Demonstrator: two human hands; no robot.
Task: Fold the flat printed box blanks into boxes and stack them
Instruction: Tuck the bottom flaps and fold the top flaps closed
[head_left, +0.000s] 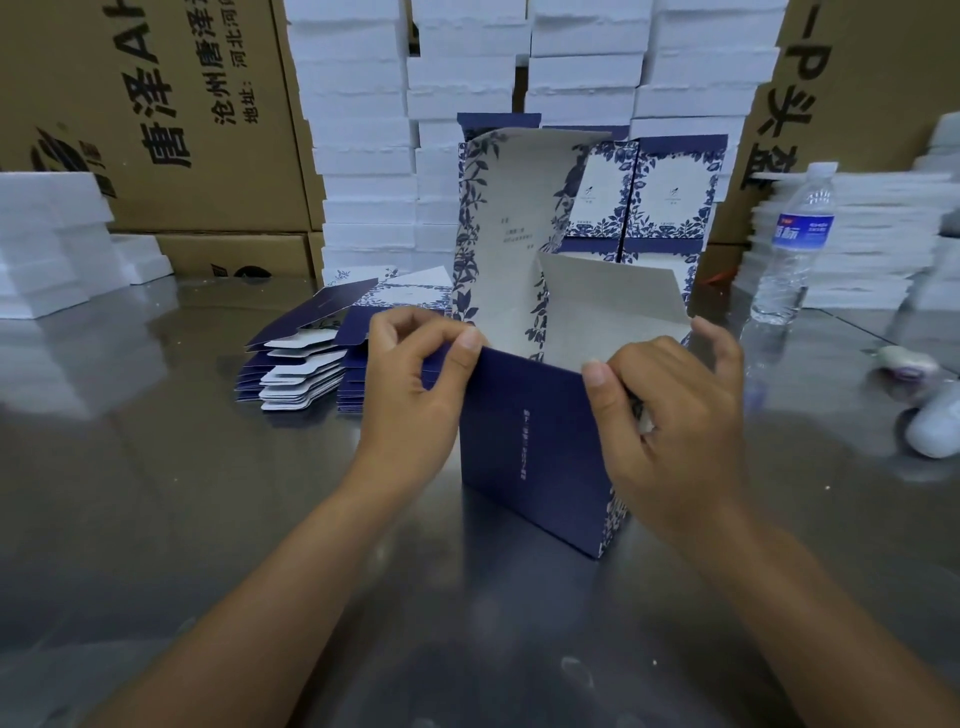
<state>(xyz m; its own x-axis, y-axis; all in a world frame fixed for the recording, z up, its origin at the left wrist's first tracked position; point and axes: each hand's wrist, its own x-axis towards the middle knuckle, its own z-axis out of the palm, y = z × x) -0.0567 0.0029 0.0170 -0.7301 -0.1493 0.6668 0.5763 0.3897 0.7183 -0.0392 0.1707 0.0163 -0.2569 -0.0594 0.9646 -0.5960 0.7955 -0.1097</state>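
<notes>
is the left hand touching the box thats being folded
Touching. The head view shows the left hand pinching the top left corner of the dark blue box, with the thumb lying on the box's upper edge.

We get even, fairly bright diffuse light; soft glare on the steel table (156, 493), faint shadow beside the box (540, 447), fisheye bending at edges, left foam stacks (47, 244) blurred
</notes>
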